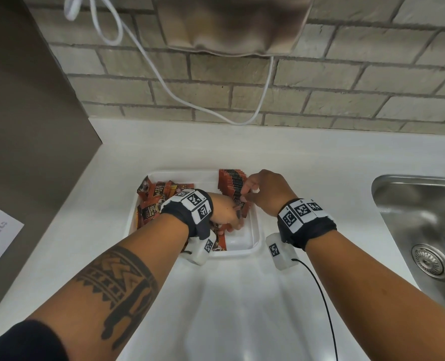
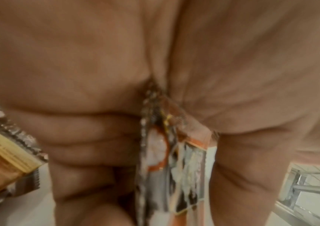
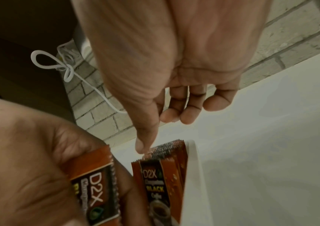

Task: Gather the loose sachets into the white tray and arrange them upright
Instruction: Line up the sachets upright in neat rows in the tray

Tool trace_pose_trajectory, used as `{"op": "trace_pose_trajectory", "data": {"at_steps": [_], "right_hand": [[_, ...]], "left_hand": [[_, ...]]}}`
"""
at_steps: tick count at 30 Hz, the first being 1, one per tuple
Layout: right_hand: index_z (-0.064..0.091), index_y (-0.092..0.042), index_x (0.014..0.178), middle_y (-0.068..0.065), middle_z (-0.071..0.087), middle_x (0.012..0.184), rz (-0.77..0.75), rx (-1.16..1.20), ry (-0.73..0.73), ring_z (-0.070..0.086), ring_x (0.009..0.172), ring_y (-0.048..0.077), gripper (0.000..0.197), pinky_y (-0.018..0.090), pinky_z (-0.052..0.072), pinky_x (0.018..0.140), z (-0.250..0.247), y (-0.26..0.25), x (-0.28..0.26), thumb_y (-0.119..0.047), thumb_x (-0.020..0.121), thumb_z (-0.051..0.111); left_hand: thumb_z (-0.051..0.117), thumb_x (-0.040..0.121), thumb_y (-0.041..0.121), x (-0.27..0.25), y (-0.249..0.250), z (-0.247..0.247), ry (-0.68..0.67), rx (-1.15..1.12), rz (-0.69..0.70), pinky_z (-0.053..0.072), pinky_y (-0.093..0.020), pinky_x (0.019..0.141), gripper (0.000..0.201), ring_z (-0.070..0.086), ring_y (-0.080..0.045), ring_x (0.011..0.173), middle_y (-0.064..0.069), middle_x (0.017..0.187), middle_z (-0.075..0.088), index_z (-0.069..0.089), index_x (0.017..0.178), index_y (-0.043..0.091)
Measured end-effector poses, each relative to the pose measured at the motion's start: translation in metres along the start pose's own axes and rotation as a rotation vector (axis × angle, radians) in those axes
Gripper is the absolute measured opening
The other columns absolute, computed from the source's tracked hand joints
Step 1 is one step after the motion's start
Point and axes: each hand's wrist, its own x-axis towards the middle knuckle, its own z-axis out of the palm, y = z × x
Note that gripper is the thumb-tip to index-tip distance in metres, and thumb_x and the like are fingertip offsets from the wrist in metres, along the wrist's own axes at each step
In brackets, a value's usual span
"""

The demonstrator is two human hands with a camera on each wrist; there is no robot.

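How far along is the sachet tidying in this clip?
Partway. Done: a row of orange-and-black sachets stands upright along the right side of the white plastic tray. In hand: the left hand grips a small bunch of sachets, while the right hand touches the row's top edges with a fingertip. Left: a loose pile of sachets lies jumbled in the tray's left side.

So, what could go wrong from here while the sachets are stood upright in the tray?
The upright row of red-brown sachets is steadied only by the right hand's fingertips; it may topple if released. The left hand grips several foil sachets; pushing them in could knock the row. Loose sachets crowd the shallow white plastic tray.
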Motion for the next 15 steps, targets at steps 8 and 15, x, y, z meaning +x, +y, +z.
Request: {"op": "trace_pose_trajectory", "data": {"at_steps": [8, 15], "right_hand": [[0.071, -0.026, 0.09, -0.007, 0.07, 0.089, -0.061, 0.19, -0.025, 0.062, 0.084, 0.007, 0.018, 0.022, 0.045, 0.074, -0.022, -0.01, -0.022, -0.044, 0.09, 0.067], [0.072, -0.019, 0.092, -0.002, 0.072, 0.089, -0.086, 0.314, -0.011, 0.065, 0.082, 0.012, 0.008, 0.02, 0.049, 0.076, -0.035, -0.019, -0.025, -0.027, 0.091, 0.071]], "left_hand": [[0.062, 0.092, -0.008, -0.028, -0.018, -0.008, 0.092, -0.71, 0.308, 0.056, -0.032, 0.086, 0.014, 0.066, -0.023, 0.083, -0.012, 0.091, 0.074, 0.067, 0.104, -0.004], [0.077, 0.084, 0.001, -0.04, -0.022, -0.008, 0.26, -0.716, 0.375, 0.056, -0.029, 0.092, 0.026, 0.072, -0.018, 0.101, -0.006, 0.108, 0.075, 0.071, 0.106, 0.013]]}}
